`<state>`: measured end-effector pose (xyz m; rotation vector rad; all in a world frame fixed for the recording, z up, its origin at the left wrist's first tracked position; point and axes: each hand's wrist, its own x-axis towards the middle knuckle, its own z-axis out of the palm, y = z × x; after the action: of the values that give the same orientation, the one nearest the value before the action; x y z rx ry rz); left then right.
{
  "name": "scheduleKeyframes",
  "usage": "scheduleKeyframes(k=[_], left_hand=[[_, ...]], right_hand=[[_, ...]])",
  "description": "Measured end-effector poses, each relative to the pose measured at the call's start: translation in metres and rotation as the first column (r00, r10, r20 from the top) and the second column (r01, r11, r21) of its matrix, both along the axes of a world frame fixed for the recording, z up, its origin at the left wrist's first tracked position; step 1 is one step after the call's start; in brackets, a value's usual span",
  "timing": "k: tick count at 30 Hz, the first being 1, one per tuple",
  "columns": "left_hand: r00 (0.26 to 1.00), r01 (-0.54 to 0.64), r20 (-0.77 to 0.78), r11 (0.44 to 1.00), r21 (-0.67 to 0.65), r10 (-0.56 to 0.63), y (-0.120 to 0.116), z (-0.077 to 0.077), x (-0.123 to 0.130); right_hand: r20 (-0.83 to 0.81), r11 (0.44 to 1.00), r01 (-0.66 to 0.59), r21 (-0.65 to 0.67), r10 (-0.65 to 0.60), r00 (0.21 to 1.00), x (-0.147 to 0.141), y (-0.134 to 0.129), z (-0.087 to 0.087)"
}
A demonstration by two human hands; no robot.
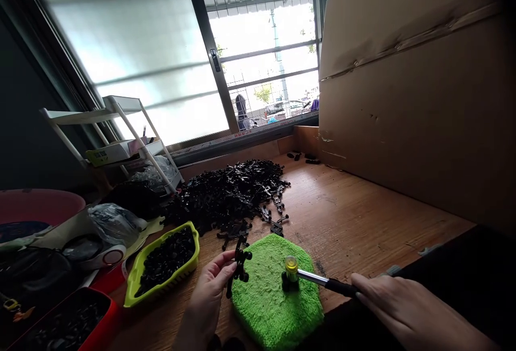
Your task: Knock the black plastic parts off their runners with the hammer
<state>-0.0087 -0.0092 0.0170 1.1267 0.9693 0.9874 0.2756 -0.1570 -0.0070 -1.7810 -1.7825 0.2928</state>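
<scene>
My left hand pinches a small black jointed plastic part between thumb and fingers, held upright at the left edge of a green fuzzy pad. My right hand is closed around the black handle of a small mallet. The mallet has a shiny metal shaft and a head with a clear yellow upper face. Its dark lower end is over the pad; whether a black piece lies beneath it, I cannot tell. Beyond the pad, similar black parts lie in a large heap on the wooden table.
A yellow-green basket of small black pieces stands left of my left hand, with a red bin of dark pieces nearer me. A white rack is at the back left. A large cardboard sheet rises along the right.
</scene>
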Motion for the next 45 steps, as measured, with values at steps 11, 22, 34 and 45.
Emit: scheduleKeyframes(k=[11, 22, 34, 45], left_hand=[[0.998, 0.027, 0.062, 0.997, -0.076, -0.023, 0.028, -0.018, 0.029], [1.000, 0.002, 0.015, 0.990, -0.142, 0.000, 0.045, -0.021, 0.051], [1.000, -0.012, -0.011, 0.991, -0.132, 0.011, 0.043, -0.020, 0.051], [0.999, -0.016, -0.037, 0.993, -0.117, 0.012, 0.042, -0.022, 0.053]], right_hand=[[0.109, 0.995, -0.049, -0.082, 0.057, 0.992, -0.012, 0.033, -0.009], [-0.096, 0.996, 0.004, -0.094, -0.013, 0.995, 0.009, 0.024, -0.032], [-0.074, 0.997, 0.000, -0.072, -0.005, 0.997, 0.010, 0.027, -0.037], [-0.096, 0.997, -0.073, -0.034, 0.069, 0.993, 0.004, 0.030, -0.030]])
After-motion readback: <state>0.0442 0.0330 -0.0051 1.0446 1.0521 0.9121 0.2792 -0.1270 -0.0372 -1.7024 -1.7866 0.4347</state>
